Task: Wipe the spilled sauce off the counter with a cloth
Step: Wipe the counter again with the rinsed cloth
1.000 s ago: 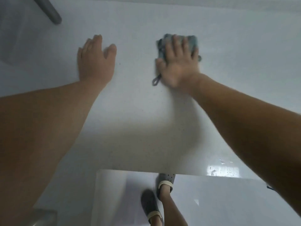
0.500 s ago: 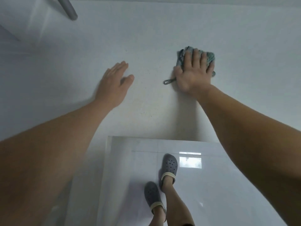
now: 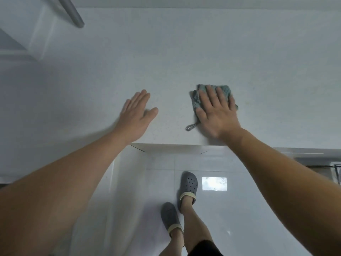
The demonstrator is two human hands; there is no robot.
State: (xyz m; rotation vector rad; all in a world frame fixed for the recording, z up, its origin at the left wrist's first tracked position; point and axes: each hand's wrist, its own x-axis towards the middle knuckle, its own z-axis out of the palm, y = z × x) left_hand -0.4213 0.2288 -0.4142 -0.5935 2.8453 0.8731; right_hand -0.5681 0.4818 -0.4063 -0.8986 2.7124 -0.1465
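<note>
A folded teal cloth (image 3: 196, 100) with a small grey hanging loop lies on the white speckled counter (image 3: 184, 58), close to its front edge. My right hand (image 3: 215, 111) lies flat on the cloth with straight fingers and covers most of it. My left hand (image 3: 135, 115) rests flat on the bare counter to the left, fingers straight and together, thumb out. No sauce shows on the counter around the cloth.
A grey metal tube (image 3: 71, 12) slants in at the top left. The counter's front edge (image 3: 175, 145) runs just below both wrists. Beneath it are a glossy white tiled floor (image 3: 239, 209) and my feet in grey clogs (image 3: 188, 185).
Both hands and the cloth have drawn back toward the counter's front edge. The view has tipped down, so more floor shows.
</note>
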